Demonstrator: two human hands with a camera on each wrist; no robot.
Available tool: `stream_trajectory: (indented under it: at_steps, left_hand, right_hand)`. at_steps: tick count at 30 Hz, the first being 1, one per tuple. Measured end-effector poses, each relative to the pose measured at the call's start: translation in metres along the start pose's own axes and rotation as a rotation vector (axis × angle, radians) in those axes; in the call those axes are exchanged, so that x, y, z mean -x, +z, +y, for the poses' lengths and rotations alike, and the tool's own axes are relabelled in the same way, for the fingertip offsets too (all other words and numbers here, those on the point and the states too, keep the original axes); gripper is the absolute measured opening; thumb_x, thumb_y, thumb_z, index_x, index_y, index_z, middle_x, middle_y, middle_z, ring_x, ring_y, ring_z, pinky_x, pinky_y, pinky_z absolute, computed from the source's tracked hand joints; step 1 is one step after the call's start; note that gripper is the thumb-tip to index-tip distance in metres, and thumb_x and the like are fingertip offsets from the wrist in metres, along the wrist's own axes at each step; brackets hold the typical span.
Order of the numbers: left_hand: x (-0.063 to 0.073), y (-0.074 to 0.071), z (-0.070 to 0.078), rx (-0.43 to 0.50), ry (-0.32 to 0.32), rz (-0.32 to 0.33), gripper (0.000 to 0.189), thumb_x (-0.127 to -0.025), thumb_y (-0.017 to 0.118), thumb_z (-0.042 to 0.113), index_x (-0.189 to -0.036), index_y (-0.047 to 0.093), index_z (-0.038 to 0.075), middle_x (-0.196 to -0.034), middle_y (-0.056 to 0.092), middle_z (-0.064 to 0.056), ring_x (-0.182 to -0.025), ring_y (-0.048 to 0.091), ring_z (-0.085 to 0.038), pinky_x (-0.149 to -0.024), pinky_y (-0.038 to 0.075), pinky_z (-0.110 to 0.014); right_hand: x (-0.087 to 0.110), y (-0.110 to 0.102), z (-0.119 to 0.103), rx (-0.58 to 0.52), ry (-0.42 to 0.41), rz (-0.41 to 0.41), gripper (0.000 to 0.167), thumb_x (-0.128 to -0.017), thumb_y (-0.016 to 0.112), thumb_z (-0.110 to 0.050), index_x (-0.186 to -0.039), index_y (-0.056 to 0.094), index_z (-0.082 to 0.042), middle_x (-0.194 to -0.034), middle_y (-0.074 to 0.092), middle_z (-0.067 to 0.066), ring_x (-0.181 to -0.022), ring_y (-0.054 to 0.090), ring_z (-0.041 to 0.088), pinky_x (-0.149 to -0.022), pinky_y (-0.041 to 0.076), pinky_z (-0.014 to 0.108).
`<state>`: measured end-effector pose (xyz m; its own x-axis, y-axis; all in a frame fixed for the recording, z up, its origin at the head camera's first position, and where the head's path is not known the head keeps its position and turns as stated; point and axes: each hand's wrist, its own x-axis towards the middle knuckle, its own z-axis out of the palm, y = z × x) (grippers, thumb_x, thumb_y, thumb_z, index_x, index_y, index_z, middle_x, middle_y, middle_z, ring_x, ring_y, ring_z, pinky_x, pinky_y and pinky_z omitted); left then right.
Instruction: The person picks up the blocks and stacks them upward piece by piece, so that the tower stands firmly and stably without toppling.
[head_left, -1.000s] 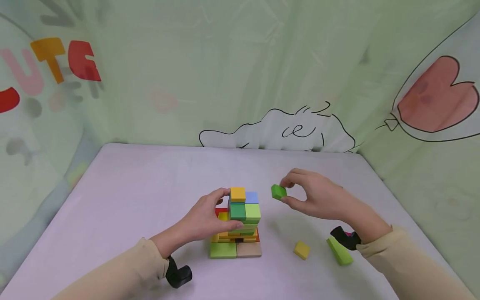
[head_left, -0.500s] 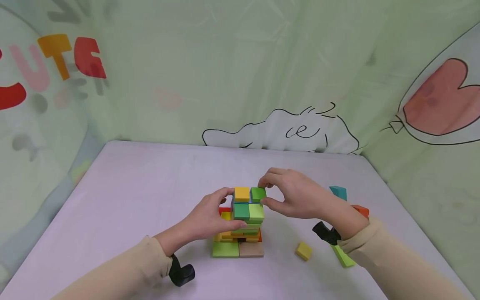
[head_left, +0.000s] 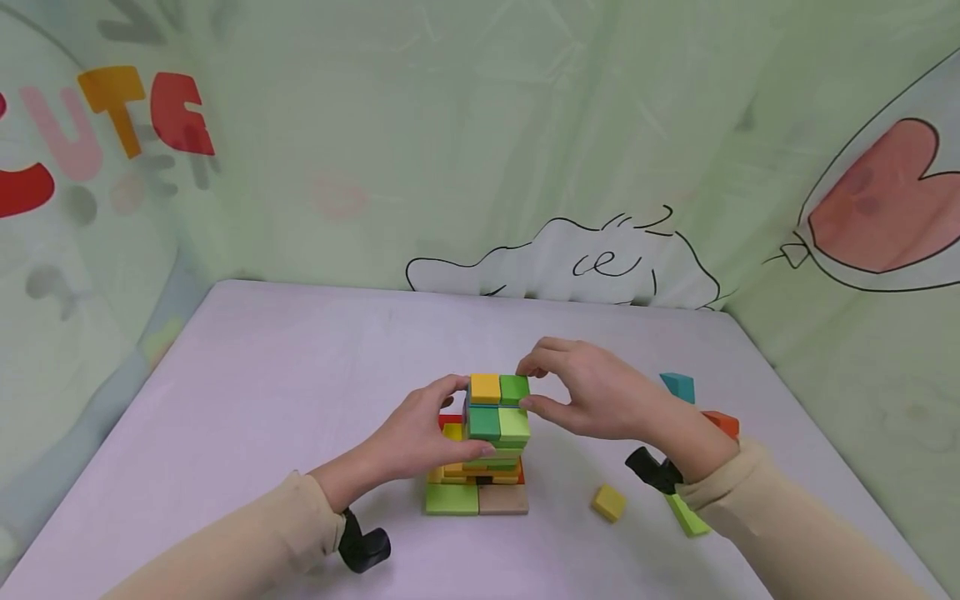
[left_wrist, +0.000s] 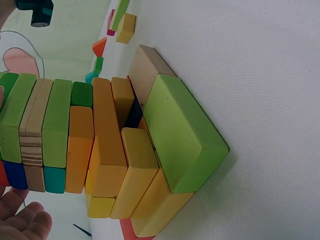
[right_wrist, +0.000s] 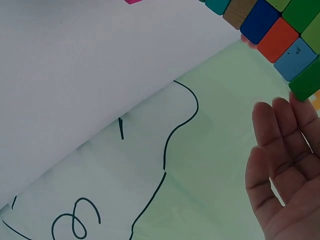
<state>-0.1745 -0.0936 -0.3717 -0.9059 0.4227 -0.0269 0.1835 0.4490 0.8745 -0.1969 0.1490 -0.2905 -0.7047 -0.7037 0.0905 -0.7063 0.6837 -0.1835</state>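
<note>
A tower of coloured wooden blocks point(head_left: 498, 423) stands on the table, with a light green block point(head_left: 452, 500) and a tan block point(head_left: 503, 500) at its front base. My left hand point(head_left: 408, 433) holds the upper tower from the left, thumb across the front and fingers behind. At the top right, my right hand point(head_left: 592, 390) pinches a green block point(head_left: 514, 389) between thumb and fingers. That block sits beside a yellow block point(head_left: 485, 389) on the top layer. The right wrist view shows the right fingertips at the green block's point(right_wrist: 306, 84) edge, over a light blue block point(right_wrist: 295, 59).
Right of the tower lie a loose yellow block point(head_left: 609, 503) and a lime green block point(head_left: 688, 517), partly behind the right wrist. Farther back are a teal block point(head_left: 678, 387) and an orange block point(head_left: 722, 422). The left wrist view also shows a magenta piece point(left_wrist: 110, 22).
The right hand has carried the green block left onto the tower's top, then slid it against the yellow block. The left hand keeps its hold on the tower.
</note>
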Motion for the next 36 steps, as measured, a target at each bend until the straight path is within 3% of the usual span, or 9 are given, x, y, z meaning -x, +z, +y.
stream_trajectory:
  at_steps: [21, 27, 31, 36]
  left_hand:
    - [0.000, 0.001, -0.001, -0.012, 0.011, 0.002, 0.074, -0.083, 0.084, 0.032, -0.145, 0.050, 0.008, -0.147, 0.057, -0.010, -0.135, 0.052, -0.039, -0.107, 0.050, -0.058]
    - [0.000, 0.001, 0.000, -0.003, 0.003, -0.001, 0.075, -0.083, 0.085, 0.032, -0.146, 0.050, 0.009, -0.147, 0.056, -0.009, -0.136, 0.051, -0.040, -0.108, 0.049, -0.058]
    - [0.000, 0.001, 0.000, -0.011, -0.008, 0.001, 0.076, -0.083, 0.085, 0.032, -0.146, 0.049, 0.009, -0.147, 0.056, -0.008, -0.137, 0.051, -0.039, -0.109, 0.048, -0.057]
    - [0.000, 0.001, 0.001, -0.028, -0.003, 0.006, 0.075, -0.082, 0.085, 0.032, -0.144, 0.051, 0.007, -0.145, 0.057, -0.009, -0.135, 0.052, -0.038, -0.109, 0.049, -0.056]
  right_hand:
    - [0.000, 0.001, -0.001, 0.005, -0.001, -0.011, 0.023, -0.093, 0.076, -0.022, -0.112, 0.071, -0.012, -0.104, 0.068, -0.003, -0.094, 0.064, 0.013, -0.083, 0.059, 0.036]
    - [0.003, -0.003, 0.002, -0.023, 0.040, -0.012, 0.030, -0.097, 0.071, -0.025, -0.122, 0.068, -0.010, -0.109, 0.068, 0.000, -0.099, 0.065, 0.017, -0.086, 0.059, 0.040]
    - [0.015, -0.009, 0.024, -0.070, 0.136, 0.012, 0.033, -0.103, 0.062, -0.026, -0.130, 0.065, -0.007, -0.113, 0.069, 0.004, -0.104, 0.065, 0.021, -0.086, 0.058, 0.043]
    - [0.041, 0.001, 0.088, -0.087, 0.322, -0.014, 0.032, -0.103, 0.060, -0.017, -0.127, 0.065, 0.004, -0.114, 0.071, 0.014, -0.101, 0.065, 0.027, -0.087, 0.058, 0.048]
